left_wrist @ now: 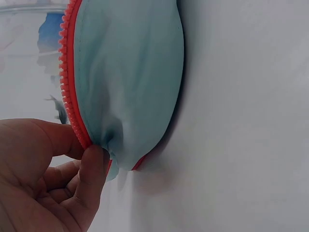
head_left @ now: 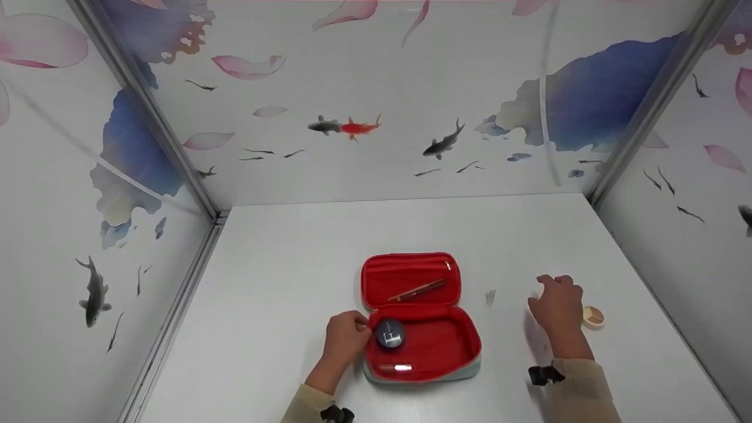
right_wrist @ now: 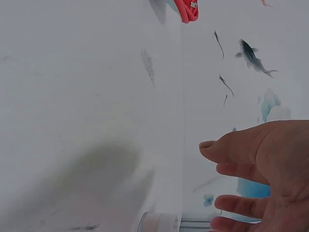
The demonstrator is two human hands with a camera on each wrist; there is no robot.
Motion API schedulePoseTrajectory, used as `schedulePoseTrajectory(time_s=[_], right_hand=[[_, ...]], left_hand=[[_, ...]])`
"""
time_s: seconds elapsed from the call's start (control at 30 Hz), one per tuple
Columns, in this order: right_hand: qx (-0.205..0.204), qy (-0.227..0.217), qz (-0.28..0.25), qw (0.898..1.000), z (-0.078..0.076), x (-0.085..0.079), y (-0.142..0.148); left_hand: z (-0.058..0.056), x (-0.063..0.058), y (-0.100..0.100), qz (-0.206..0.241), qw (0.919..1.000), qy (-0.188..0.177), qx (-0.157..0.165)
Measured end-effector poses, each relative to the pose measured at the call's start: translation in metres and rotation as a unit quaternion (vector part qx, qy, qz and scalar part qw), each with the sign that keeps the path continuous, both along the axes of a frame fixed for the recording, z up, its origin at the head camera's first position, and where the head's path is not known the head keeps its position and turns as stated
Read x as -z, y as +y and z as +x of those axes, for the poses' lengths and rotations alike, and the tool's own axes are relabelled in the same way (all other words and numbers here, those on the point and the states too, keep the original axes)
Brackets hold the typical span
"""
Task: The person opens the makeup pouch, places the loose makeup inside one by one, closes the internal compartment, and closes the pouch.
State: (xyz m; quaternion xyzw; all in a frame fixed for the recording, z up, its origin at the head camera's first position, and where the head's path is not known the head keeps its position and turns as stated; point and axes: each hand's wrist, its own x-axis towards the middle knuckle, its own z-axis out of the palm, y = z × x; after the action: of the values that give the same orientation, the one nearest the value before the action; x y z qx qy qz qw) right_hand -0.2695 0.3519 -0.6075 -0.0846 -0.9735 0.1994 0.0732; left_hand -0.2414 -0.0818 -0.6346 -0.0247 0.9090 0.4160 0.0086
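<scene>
Walls (head_left: 376,176): white panels carrying a print (head_left: 605,94) of fish, petals and blue patches; metal posts (head_left: 655,106) at the corners.
Counter (head_left: 282,264): white, bounded by the walls at back and sides.
Case (head_left: 470,370): pale blue-green outside, red inside; on the counter between the two hands, lid (head_left: 405,281) laid back on the far side, base (head_left: 440,348) nearer the person.
Sleeves: beige, left (head_left: 308,405) and right (head_left: 581,385), each with a black fitting at the wrist.
Left hand (head_left: 343,336): thumb and finger pinched together on the case's left edge, at the red zip (left_wrist: 67,87).
Right hand (head_left: 558,302): fingers parted and slightly bent, holding nothing; right of the case, well apart from it.
Tin (head_left: 390,333): round, dark, pale mark on top; in the base, at the left.
Compact (head_left: 593,317): round, beige, divided; on the counter, just right of the right hand.
Pencil (head_left: 418,290): brown, slanting across the lid.
Stick (head_left: 395,368): brown, one end bright; base, near side.
Smudge (head_left: 490,297): grey, on the counter between case and right hand.
</scene>
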Motion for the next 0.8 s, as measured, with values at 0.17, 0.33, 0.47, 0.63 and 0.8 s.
schedulePoseTrajectory(time_s=[0.17,0.33,0.47,0.63,0.8], right_hand=[[0.005,-0.04,0.011,0.999,0.002,0.0,0.006],[0.027,-0.084,0.014,0.996,0.001,0.003,0.011],[0.039,-0.107,0.015,0.993,0.0,0.006,0.016],[0.04,-0.112,-0.004,0.993,0.002,0.007,0.016],[0.038,-0.114,0.001,0.993,0.003,0.006,0.012]], left_hand=[[0.001,-0.002,0.001,0.001,1.0,-0.005,0.0],[0.0,-0.004,0.001,0.004,1.0,-0.008,0.0],[0.0,-0.003,0.001,0.002,1.0,-0.002,0.002],[-0.001,0.001,0.0,-0.006,0.9999,0.009,0.008],[-0.002,0.002,0.0,-0.006,1.0,0.004,0.007]])
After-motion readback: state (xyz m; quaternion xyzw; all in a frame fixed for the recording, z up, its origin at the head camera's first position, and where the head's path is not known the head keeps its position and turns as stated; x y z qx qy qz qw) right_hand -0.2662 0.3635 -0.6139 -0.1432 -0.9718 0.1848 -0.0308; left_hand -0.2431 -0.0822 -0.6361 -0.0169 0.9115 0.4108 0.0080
